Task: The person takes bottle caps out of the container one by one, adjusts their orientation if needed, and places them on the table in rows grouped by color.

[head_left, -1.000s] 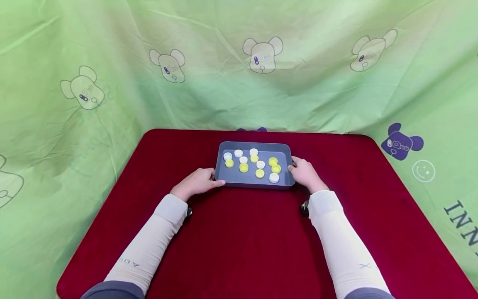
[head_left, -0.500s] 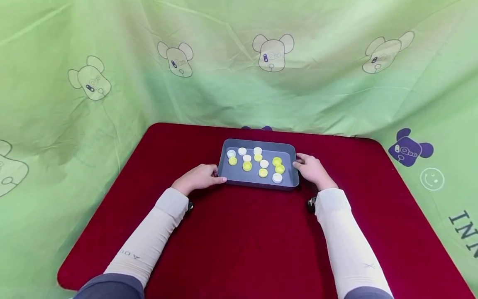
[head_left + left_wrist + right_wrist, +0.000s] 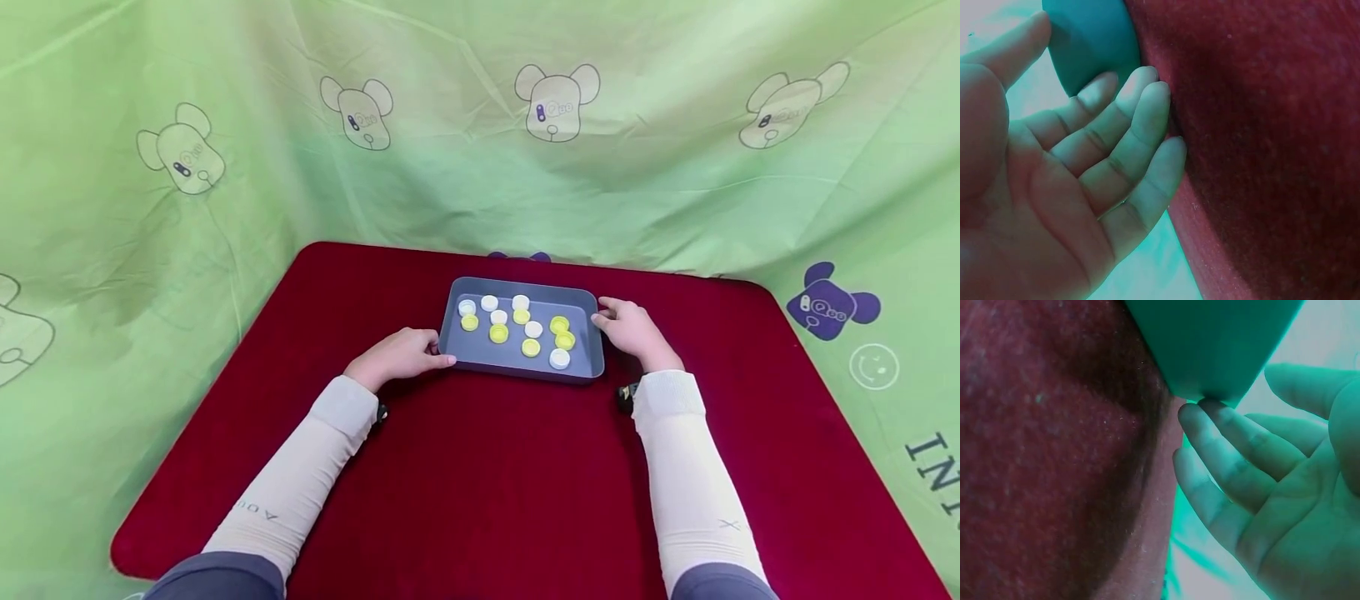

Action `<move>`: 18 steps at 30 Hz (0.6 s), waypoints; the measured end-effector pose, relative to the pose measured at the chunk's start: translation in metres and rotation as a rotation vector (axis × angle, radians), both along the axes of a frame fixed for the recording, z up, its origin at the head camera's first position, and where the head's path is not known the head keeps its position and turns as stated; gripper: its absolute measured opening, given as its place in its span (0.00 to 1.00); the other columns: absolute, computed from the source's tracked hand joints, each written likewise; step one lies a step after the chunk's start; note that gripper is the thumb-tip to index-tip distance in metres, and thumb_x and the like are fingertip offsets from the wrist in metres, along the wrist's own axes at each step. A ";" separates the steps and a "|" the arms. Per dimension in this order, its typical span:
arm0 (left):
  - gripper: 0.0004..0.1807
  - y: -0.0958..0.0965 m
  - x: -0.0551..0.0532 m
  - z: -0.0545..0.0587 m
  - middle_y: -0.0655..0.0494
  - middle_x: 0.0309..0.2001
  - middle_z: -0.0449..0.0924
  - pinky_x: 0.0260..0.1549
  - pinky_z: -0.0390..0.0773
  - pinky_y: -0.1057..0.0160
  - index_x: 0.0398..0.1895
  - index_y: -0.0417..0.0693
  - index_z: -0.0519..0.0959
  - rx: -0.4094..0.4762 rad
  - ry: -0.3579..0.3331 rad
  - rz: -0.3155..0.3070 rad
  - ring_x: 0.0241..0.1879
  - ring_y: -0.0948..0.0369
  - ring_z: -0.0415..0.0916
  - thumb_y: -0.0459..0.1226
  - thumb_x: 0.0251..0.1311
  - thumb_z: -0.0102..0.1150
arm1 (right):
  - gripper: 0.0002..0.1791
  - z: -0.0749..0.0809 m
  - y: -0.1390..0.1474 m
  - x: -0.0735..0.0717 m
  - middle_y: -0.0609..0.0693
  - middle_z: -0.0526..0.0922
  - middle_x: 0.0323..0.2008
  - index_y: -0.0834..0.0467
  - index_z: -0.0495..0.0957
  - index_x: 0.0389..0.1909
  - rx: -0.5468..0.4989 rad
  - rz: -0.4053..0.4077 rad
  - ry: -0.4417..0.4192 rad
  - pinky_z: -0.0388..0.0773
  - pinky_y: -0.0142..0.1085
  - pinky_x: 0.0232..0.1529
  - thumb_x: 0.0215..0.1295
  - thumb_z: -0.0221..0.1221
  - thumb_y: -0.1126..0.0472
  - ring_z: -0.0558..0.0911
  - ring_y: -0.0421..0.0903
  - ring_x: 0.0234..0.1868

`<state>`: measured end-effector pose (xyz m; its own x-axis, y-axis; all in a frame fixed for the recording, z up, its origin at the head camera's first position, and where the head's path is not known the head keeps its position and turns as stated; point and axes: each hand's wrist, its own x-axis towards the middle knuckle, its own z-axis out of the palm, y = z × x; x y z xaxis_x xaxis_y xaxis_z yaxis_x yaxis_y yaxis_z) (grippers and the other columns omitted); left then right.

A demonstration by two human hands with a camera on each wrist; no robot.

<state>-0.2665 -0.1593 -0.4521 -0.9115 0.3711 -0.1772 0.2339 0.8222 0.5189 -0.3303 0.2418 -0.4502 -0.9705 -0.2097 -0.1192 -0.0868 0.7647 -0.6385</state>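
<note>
Twelve round caps (image 3: pixel 531 347), six white and six yellow, lie loose in a grey rectangular tray (image 3: pixel 483 353) between the two grips. On my head feed the left hand (image 3: pixel 401 354) holds the tray's left end, thumb at the near corner. The right hand (image 3: pixel 633 332) holds the opposite short wall, thumb at the rim. Both grips narrow, with tray between thumb and fingers. Nearest the right grip: two yellow caps (image 3: pixel 558 325), touching, and a white cap (image 3: pixel 559 359) toward the near wall. Nearest the left grip: a whitish cap (image 3: pixel 467 308) just beside a yellow cap (image 3: pixel 468 322). Whether the tray's base meets the cloth, I cannot tell. Red tabletop (image 3: pixel 495 483) spreads around both grips; a green backdrop (image 3: pixel 450 175) with cartoon animal heads (image 3: pixel 553 125) hangs beyond. Pale sleeves (image 3: pixel 285 475) run back from both wrists.
</note>
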 end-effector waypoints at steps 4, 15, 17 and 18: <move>0.20 -0.003 0.000 0.002 0.55 0.21 0.74 0.27 0.72 0.61 0.31 0.50 0.76 0.007 -0.027 -0.004 0.24 0.60 0.72 0.56 0.59 0.62 | 0.31 -0.003 -0.004 0.001 0.67 0.73 0.60 0.68 0.58 0.71 -0.006 -0.011 0.000 0.64 0.53 0.63 0.74 0.51 0.58 0.72 0.60 0.62; 0.19 -0.002 -0.001 0.010 0.55 0.22 0.75 0.28 0.73 0.61 0.33 0.50 0.77 0.020 -0.096 -0.030 0.24 0.60 0.72 0.56 0.60 0.62 | 0.27 -0.010 -0.007 0.011 0.67 0.74 0.59 0.69 0.61 0.70 -0.056 -0.047 0.039 0.64 0.53 0.63 0.74 0.50 0.64 0.72 0.60 0.62; 0.19 -0.005 -0.003 0.013 0.55 0.24 0.76 0.30 0.74 0.60 0.35 0.49 0.77 0.025 -0.086 -0.044 0.25 0.59 0.73 0.55 0.60 0.61 | 0.27 -0.010 -0.007 0.010 0.67 0.75 0.58 0.67 0.61 0.70 -0.073 -0.050 0.034 0.65 0.52 0.62 0.74 0.50 0.63 0.73 0.59 0.61; 0.19 -0.008 -0.005 0.014 0.55 0.25 0.77 0.31 0.74 0.59 0.36 0.49 0.78 0.029 -0.069 -0.049 0.26 0.59 0.73 0.55 0.61 0.61 | 0.28 -0.010 -0.007 0.009 0.67 0.75 0.58 0.67 0.61 0.70 -0.080 -0.050 0.030 0.66 0.52 0.62 0.74 0.51 0.62 0.74 0.59 0.61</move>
<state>-0.2718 -0.1674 -0.4384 -0.8784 0.4205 -0.2272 0.2363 0.7952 0.5584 -0.3215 0.2353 -0.4599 -0.9828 -0.1688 -0.0748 -0.0700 0.7155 -0.6951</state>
